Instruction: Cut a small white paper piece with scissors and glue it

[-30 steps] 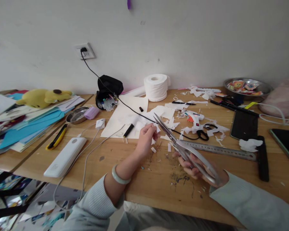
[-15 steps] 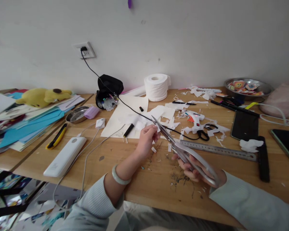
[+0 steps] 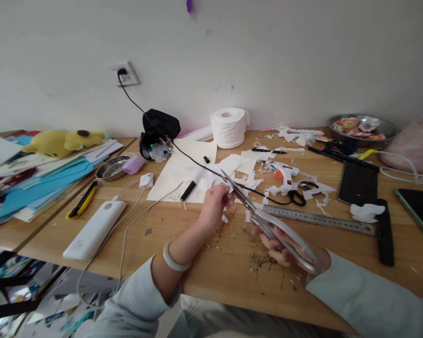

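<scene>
In the middle of the frame my left hand (image 3: 214,206) pinches a small white paper scrap (image 3: 229,188) between thumb and fingers and lifts it a little above the wooden table (image 3: 211,267), so the blades can reach its edge. My right hand (image 3: 285,246) is closed around the handles of the large silver scissors (image 3: 264,217); the blades point up-left and look nearly together at the paper. Cut bits lie under them.

In the upper right, a round metal bowl (image 3: 387,127) holds colourful cut-out figures. At the left, a smaller metal dish (image 3: 109,171) looks empty, with a purple thing touching its rim. The black pencil pouch (image 3: 158,129) lies open with pens inside.
</scene>
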Motion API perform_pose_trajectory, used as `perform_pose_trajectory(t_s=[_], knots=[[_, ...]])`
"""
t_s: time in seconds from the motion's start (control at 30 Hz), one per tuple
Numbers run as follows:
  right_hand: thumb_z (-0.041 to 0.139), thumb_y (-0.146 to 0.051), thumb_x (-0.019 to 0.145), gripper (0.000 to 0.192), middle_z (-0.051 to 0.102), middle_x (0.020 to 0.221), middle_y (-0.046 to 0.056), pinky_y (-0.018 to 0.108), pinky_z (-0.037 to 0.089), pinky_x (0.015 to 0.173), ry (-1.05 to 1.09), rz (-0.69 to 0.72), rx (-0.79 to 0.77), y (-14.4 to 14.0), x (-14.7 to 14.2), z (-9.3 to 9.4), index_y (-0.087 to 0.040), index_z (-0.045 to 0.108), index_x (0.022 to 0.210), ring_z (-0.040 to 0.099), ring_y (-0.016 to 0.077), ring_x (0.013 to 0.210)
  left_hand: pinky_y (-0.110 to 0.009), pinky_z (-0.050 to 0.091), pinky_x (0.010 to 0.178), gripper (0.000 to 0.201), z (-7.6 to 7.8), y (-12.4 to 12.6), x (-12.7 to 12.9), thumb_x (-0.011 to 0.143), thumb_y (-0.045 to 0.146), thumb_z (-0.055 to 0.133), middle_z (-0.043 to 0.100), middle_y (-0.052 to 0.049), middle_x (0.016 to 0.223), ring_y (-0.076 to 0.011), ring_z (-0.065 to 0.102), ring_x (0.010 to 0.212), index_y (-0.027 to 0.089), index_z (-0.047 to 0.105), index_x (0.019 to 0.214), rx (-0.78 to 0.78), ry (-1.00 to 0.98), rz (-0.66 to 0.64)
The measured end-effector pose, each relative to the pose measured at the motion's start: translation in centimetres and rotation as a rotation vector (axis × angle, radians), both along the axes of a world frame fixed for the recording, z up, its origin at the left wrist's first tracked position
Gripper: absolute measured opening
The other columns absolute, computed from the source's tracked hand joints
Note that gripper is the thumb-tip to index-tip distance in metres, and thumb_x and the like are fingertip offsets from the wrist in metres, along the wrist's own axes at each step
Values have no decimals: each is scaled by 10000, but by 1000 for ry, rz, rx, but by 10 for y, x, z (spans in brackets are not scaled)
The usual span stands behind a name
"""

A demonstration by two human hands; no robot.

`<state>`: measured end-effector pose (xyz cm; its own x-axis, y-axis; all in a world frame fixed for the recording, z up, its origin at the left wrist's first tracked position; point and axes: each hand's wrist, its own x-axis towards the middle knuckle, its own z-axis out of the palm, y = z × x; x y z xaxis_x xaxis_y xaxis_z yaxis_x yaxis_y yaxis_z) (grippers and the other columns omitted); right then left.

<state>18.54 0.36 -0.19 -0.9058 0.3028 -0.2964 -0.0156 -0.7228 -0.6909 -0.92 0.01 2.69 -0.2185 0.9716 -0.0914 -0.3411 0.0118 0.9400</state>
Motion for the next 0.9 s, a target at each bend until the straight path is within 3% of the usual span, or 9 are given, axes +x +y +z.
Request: perform_pose_trajectory(t_s=[0.6, 0.9], knots=[[648, -557, 669, 445, 377, 572, -101, 112, 204, 289, -6, -41, -25, -1, 0, -12, -210, 575, 938, 262, -12, 350, -218, 239, 432, 240, -1, 0, -1, 667, 279, 518, 408, 52, 428, -59, 348, 400, 167, 427, 475, -7, -14, -26], [627, -569, 687, 448, 351, 584, -97, 120, 166, 301, -50, -75, -29, -5, -1, -5, -202, 553, 933, 247, -17, 361, -215, 257, 438, 234, -1, 1, 0, 682, 276, 505, 414, 50, 443, -64, 356, 413, 171, 431, 486, -2, -5, -21]])
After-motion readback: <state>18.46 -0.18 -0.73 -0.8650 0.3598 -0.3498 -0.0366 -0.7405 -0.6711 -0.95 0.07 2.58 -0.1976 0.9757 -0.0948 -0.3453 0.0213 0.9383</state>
